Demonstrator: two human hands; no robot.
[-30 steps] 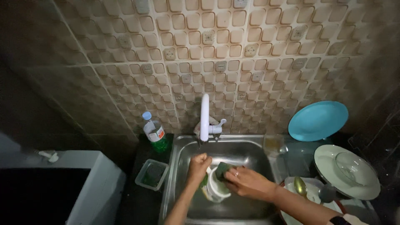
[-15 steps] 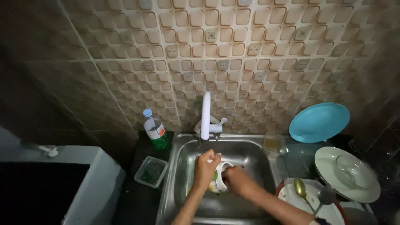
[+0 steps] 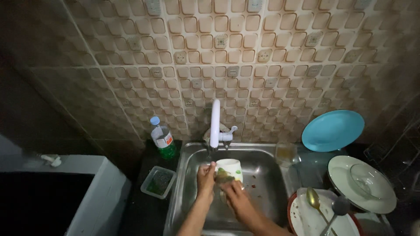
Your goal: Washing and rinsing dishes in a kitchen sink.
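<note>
Below the white tap (image 3: pixel 215 123), white mug (image 3: pixel 229 169) gripped between left hand (image 3: pixel 205 180), right hand (image 3: pixel 232 195), over sink (image 3: pixel 262 175)

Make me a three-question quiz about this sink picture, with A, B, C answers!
1. Where is the white mug?
A. on the blue plate
B. over the sink, under the tap
C. beside the bottle

2. What colour is the plate leaning on the wall?
A. blue
B. red
C. yellow

3. How is the mug held?
A. by nobody
B. by one hand
C. by both hands

Answers: 1 B, it sits below the white tap above the sink. 2 A, it is light blue. 3 C, the left hand and right hand both touch it.
</note>
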